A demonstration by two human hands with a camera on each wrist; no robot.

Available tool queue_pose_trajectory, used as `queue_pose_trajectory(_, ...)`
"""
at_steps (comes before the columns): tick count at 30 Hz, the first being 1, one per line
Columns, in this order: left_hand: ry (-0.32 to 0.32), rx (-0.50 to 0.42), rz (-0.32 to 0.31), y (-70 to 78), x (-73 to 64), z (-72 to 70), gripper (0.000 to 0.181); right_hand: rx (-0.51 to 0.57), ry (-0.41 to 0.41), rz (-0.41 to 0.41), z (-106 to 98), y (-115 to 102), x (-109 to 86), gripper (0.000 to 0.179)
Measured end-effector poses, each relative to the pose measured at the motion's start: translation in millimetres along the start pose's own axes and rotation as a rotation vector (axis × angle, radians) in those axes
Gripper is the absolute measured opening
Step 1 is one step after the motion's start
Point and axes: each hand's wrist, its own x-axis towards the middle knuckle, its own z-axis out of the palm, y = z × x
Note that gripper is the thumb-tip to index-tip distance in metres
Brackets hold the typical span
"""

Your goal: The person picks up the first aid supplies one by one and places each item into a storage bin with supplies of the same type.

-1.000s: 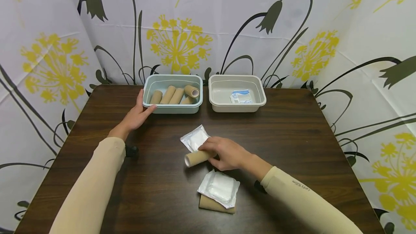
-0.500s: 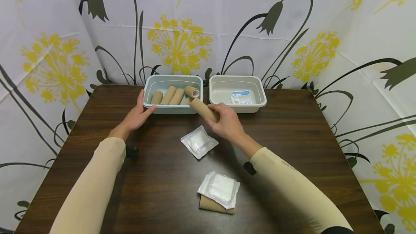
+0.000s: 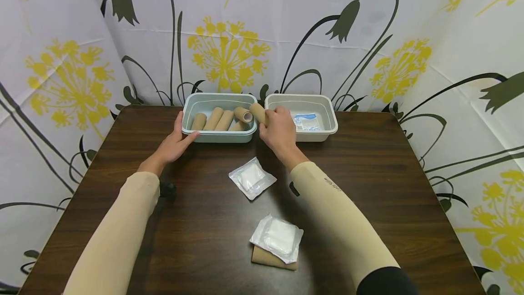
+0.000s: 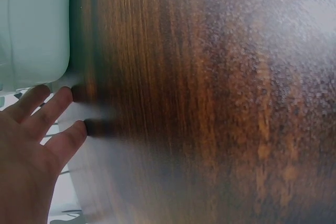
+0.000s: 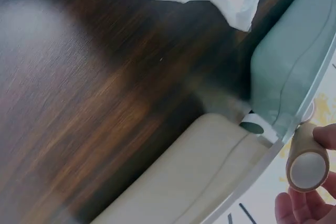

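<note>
My right hand [image 3: 279,130] grips a cardboard tube [image 3: 257,113] above the gap between the two bins, at the blue bin's right rim. In the right wrist view the open end of that tube [image 5: 307,170] faces the camera, thumb and fingers around it. Several more cardboard tubes [image 3: 214,119] lie inside the light blue bin [image 3: 221,137]. With fingers spread, my left hand [image 3: 172,145] rests against that bin's left end; in the left wrist view the fingers [image 4: 55,106] are straight beside its corner. A beige bin [image 3: 315,136] to the right holds a blue-and-white packet [image 3: 307,122].
One white sealed packet [image 3: 252,178] lies mid-table. Nearer me, another white packet [image 3: 278,239] lies partly over a cardboard tube [image 3: 272,258]. Behind the dark wooden table [image 3: 196,240] hangs a flower-print curtain [image 3: 159,35].
My right hand has carried the cardboard tube from the middle of the table up to the bins, uncovering the white packet beneath. The left hand stays at the blue bin.
</note>
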Motion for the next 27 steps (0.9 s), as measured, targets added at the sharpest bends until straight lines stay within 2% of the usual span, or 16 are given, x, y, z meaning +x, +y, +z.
queue_pose_trajectory(4,-0.003,0.003,-0.004,1.0,0.0,-0.7,0.089,-0.020,-0.031,-0.065,2.3,-8.4,1.0,0.022)
queue_pose_trajectory(8,0.000,0.002,-0.004,0.4,-0.1,-1.4,0.089,-0.032,-0.071,-0.166,3.2,-19.1,0.1,0.030)
queue_pose_trajectory(14,-0.004,0.002,-0.010,-1.7,-0.5,-0.8,0.088,-0.065,-0.130,-0.303,9.1,-30.6,2.3,0.029)
queue_pose_trajectory(20,-0.001,-0.004,-0.025,-1.9,-0.8,-0.8,0.089,-0.027,-0.177,-0.315,15.9,-33.9,9.5,0.036)
queue_pose_trajectory(23,-0.003,-0.004,-0.034,-1.0,-0.6,-1.0,0.090,0.026,-0.261,-0.309,19.1,-36.8,11.4,0.043)
queue_pose_trajectory(27,-0.006,0.002,-0.040,-0.7,-0.4,-1.3,0.090,0.013,-0.375,-0.326,23.1,-42.3,11.8,0.054)
